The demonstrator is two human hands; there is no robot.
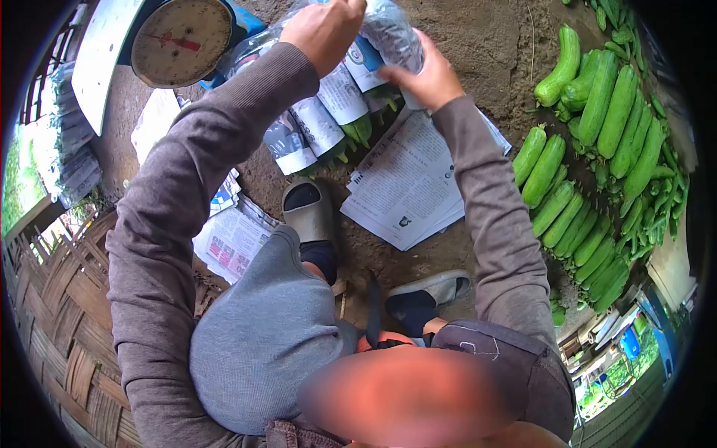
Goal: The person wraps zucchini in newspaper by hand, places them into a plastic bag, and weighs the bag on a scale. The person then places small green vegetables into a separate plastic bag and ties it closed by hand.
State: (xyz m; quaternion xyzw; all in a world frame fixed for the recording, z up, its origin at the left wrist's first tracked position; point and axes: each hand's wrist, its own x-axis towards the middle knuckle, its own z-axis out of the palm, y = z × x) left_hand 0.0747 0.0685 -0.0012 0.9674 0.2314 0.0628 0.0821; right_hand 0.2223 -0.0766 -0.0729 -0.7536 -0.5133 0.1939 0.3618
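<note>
At the top, a clear plastic bag (392, 37) lies over several green vegetables rolled in printed paper (340, 93), with green ends sticking out below. My left hand (325, 33) is closed at the upper edge of the bag, its fingertips pinched together and partly cut off by the frame. My right hand (429, 75) grips the bag's right side, thumb in front and fingers mostly hidden. Just below my right hand, a stack of printed paper sheets (407, 179) rests on the ground.
A dial scale (183, 41) stands at upper left. More newspaper sheets (235, 239) lie beside my sandal (310, 213). Rows of large green cucumbers (609, 104) cover the right side, with thinner green pods (676, 201) beyond. A woven bamboo wall (75, 328) borders the left.
</note>
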